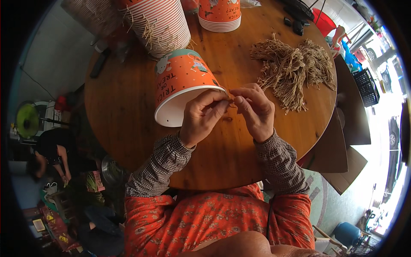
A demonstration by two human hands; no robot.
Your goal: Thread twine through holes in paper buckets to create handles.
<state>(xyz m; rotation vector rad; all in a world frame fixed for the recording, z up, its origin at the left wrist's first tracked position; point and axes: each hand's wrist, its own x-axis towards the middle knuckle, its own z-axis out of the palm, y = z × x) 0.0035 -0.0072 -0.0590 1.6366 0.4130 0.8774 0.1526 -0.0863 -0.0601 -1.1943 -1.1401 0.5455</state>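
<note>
1. Both hands, left (202,116) and right (255,110), are meeting at frame centre, fingertips pinching something small at the bucket's (185,82) rim.
2. Bucket is lying tipped on the surface (231,150), mouth facing lower left, nearer the left hand.
3. Cord pile (293,68) is lying upper right, apart.

Bare tabletop (124,107) left of tipped paper bucket (184,81) — open passage. Bare wood also between hands and near edge. Ahead blocked: stacked cups (160,25), second stack (219,15). Right — heap of straw cords (293,68) fills the surface.
</note>
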